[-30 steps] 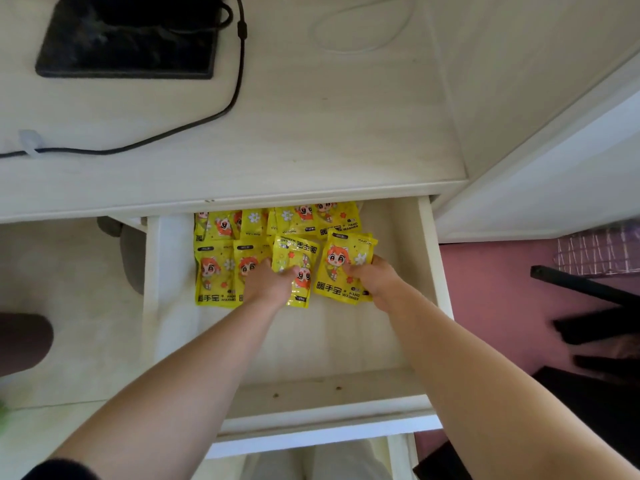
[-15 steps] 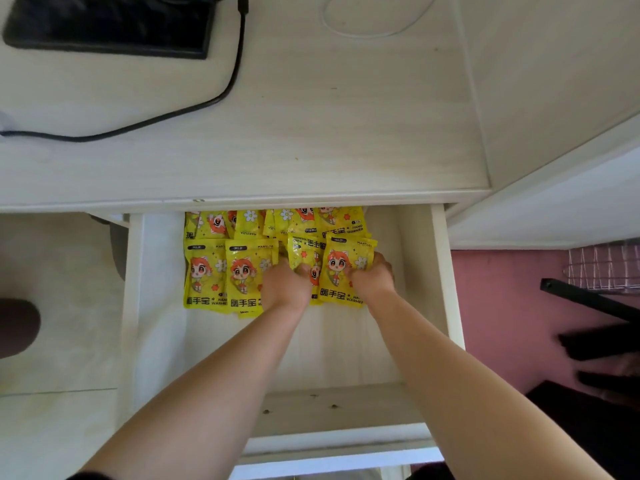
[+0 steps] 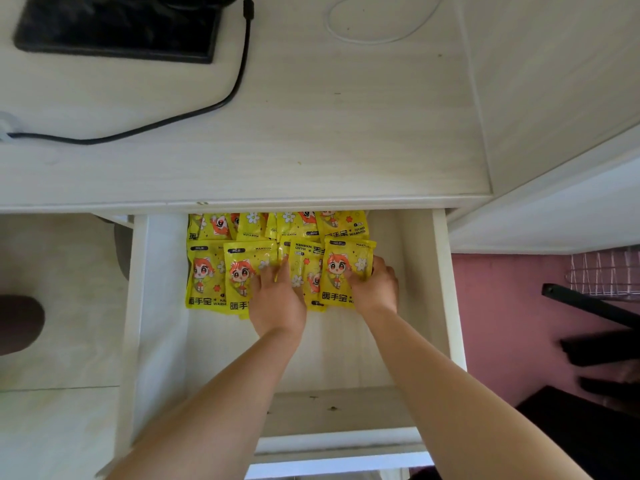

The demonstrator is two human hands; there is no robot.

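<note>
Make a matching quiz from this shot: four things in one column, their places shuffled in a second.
Things:
1. yellow packets
2. black cable
3. white cable
4. right hand

Places:
a. looped at the far side of the desk
b. on the front-right packet
c. in rows inside the open drawer
d. snaking across the desk's left half

Pairs: 1-c, 2-d, 3-a, 4-b
</note>
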